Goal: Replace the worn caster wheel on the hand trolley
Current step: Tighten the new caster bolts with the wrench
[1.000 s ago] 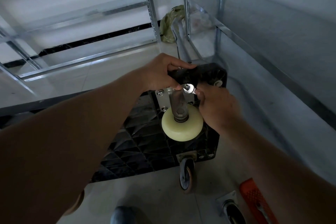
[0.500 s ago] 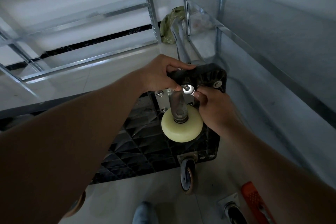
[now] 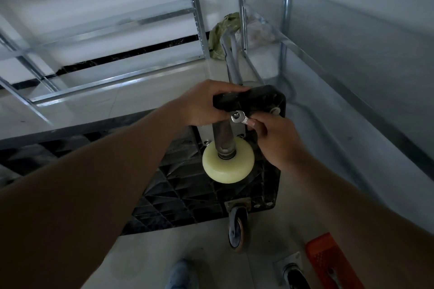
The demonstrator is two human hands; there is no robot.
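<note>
Right hand (image 3: 277, 141) grips wrench (image 3: 239, 118) above cream caster wheel (image 3: 228, 162).

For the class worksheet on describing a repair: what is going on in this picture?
A person works on an upturned hand trolley. The left hand grips the trolley's far edge to steady it. The right hand holds a small wrench on a bolt at the mounting plate of the cream caster wheel. A darker caster sits at the near corner, and a loose caster lies on the floor beside an orange crate.
</note>
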